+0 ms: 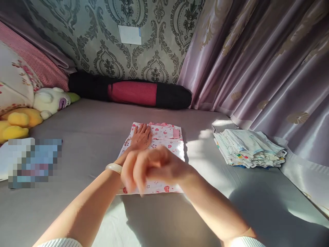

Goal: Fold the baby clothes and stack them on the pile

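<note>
A white garment printed with red hearts and small flowers lies folded flat on the grey bed sheet. It has a pink ruffled edge at the top and a pink cuff folded in near its upper right corner. My left hand presses flat on its upper left part, fingers stretched out, a pale bangle on the wrist. Above the garment's lower part hovers my right hand, slightly blurred, its fingers loosely bent and apart with nothing seen in them. This hand and forearm hide part of the cloth.
A stack of folded light cloths sits at the right beside the curtain. A black and red bolster lies along the wall. Plush toys and a blurred-out flat item are at the left on the sheet.
</note>
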Tool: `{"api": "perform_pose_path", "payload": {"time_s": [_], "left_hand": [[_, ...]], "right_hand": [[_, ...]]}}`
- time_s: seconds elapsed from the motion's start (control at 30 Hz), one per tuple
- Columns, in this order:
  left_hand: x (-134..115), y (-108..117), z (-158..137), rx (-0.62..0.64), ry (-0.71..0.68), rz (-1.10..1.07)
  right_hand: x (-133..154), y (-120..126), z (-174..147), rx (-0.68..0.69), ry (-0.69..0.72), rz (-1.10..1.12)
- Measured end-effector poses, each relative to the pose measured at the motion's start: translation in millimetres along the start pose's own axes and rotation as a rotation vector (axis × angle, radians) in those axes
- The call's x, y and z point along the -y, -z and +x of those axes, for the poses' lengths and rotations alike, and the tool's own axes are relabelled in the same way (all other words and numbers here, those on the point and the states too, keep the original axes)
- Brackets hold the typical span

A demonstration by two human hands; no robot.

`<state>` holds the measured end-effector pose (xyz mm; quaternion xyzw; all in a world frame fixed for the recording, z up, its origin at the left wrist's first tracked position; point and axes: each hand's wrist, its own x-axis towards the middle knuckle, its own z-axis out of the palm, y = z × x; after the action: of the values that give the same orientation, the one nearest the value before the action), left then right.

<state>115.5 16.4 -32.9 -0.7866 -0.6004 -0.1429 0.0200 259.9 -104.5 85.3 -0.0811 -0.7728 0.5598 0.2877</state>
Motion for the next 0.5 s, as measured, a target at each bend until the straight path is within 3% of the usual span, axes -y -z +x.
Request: {"api": "perform_pose_path", "payload": {"time_s": [0.03,0.1,0.17,0.3,0.5], "left_hand": [[0.2,0.0,-0.1,0.005,-0.019,-0.001],[0.0,-0.3,-0.1,-0.012,-0.028,0.002],[-1.1,-1.5,0.7,-0.059,0.006,0.017],[-2.7,-4.9,4.2,-0.043,0.067,0.039],[-1.9,-3.8,6.2,0.030,0.060,0.026]], "right_hand": [[-10.5,10.6,11.3,-0.068,-0.033,-0.052],[-35.8,32.7,25.5,-0.435,-0.254,-0.460],[-64.6,53.0,28.8,-0.556,-0.505,-0.851],[-112.5,75.1,20.6,-0.395,-0.687,-1.276],[-135.4,75.4,17.1,-0.304,-0.768,-1.281]]}}
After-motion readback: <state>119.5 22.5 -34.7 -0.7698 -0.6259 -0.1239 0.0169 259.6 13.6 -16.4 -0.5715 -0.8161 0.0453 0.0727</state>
